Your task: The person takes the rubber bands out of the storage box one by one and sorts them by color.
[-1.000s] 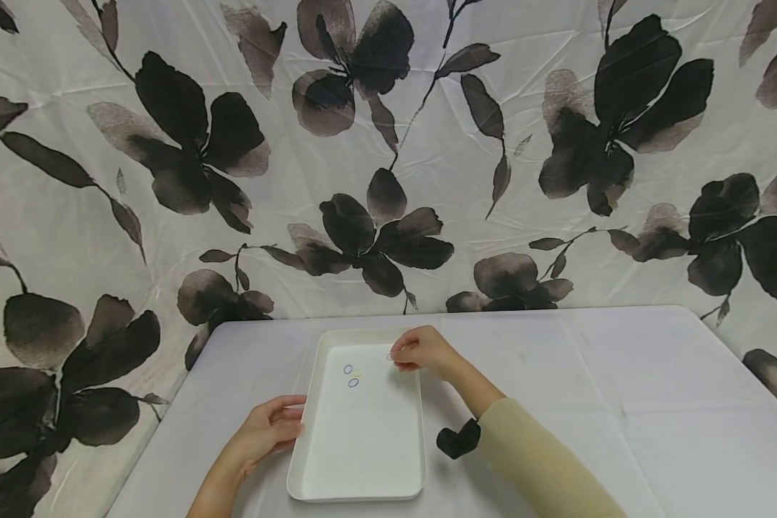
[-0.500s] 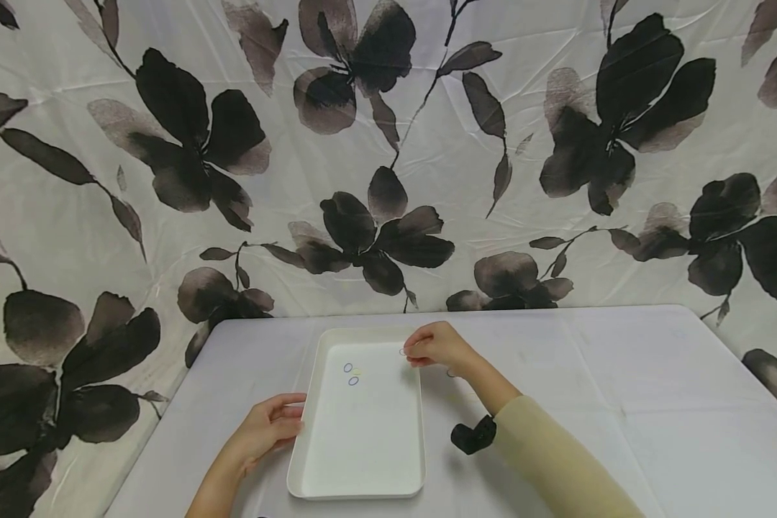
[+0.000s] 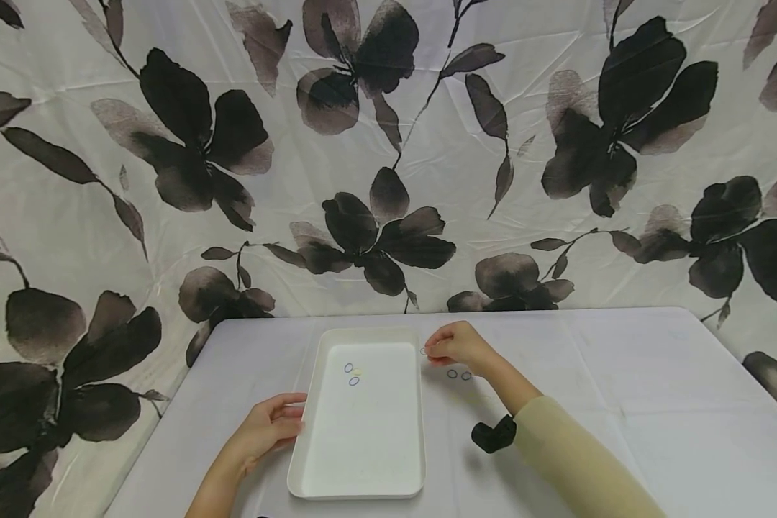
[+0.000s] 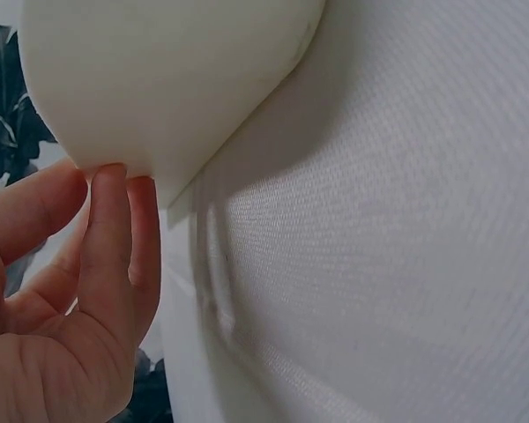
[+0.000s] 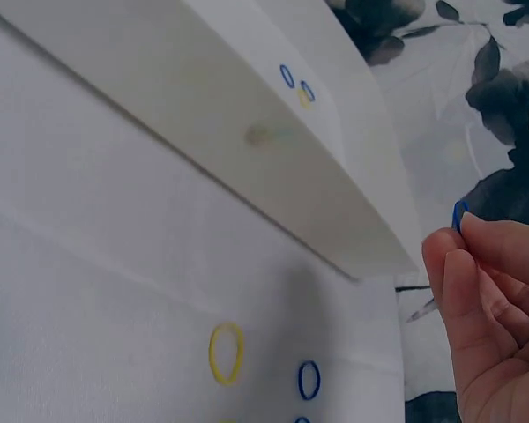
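**Blue band pinched beside the tray's far right corner**

The right hand (image 3: 456,347) hovers just past the far right corner of the shallow white plastic tray (image 3: 311,424), fingers curled, pinching a small blue rubber band (image 5: 459,214) between thumb and fingertips; the wrist view shows only a sliver of it. On the pale grey tablecloth (image 3: 609,403) just right of that hand lie two blue bands (image 3: 459,375), and the right wrist view adds a yellow rubber band (image 5: 227,352) beside them.

The left hand (image 3: 268,428) rests against the tray's left rim near the front corner, its fingers loosely bent and touching the wall, apparently without gripping it.

Inside the tray, toward its far left corner, sit two small blue bands and a pale yellow one (image 3: 352,374), close together. No writing or brand mark is readable anywhere.
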